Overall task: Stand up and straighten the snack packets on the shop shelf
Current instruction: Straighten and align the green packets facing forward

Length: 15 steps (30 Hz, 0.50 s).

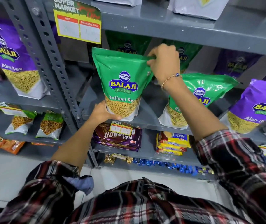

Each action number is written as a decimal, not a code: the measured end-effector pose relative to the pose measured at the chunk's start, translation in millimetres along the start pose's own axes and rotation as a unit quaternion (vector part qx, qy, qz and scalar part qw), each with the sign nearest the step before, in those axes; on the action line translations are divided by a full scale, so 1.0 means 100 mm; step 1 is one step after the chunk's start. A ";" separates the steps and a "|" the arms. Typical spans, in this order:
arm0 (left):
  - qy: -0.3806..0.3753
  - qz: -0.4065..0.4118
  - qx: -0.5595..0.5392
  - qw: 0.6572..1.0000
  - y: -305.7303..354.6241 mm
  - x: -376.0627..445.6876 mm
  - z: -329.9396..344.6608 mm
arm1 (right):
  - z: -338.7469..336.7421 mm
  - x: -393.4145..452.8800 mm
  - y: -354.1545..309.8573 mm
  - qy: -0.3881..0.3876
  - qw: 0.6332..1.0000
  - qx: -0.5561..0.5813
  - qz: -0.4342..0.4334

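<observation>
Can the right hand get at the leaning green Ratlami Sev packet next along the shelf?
Probably yes. The right hand pinches the top of the upright green packet, and the leaning green packet sits just under that wrist, with nothing in front. It must let go first.

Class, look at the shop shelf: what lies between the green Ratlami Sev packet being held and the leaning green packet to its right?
In the head view, the right hand and its wrist cross that gap; behind them is bare grey shelf.
</observation>
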<state>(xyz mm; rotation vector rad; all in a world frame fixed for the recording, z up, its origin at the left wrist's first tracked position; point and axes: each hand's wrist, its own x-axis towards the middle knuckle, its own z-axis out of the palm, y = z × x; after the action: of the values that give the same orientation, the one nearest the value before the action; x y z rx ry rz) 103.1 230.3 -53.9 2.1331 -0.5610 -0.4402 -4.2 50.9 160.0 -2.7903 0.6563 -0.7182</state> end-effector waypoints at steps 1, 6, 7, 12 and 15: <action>0.000 -0.001 0.003 1.000 0.03 -0.01 0.00 | 0.00 0.01 0.01 -0.004 1.000 0.003 0.002; -0.003 -0.004 0.014 1.000 0.06 -0.03 -0.01 | -0.05 -0.02 -0.14 -0.039 0.997 -0.018 -0.071; -0.004 -0.002 0.018 1.000 0.08 -0.03 -0.01 | -0.02 -0.02 -0.24 -0.047 0.994 -0.019 -0.098; -0.012 -0.001 0.023 1.000 0.11 -0.04 -0.03 | 0.12 0.05 -0.62 -0.021 0.991 -0.004 -0.130; -0.009 -0.002 0.016 1.000 0.10 -0.04 -0.03 | 0.10 0.10 -0.58 -0.021 0.994 0.019 -0.109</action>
<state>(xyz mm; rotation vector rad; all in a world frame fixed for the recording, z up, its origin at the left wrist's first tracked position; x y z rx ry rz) 98.8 229.1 -44.3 2.1628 -0.5774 -0.4565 30.3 98.6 172.3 -2.8619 0.3289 -0.6988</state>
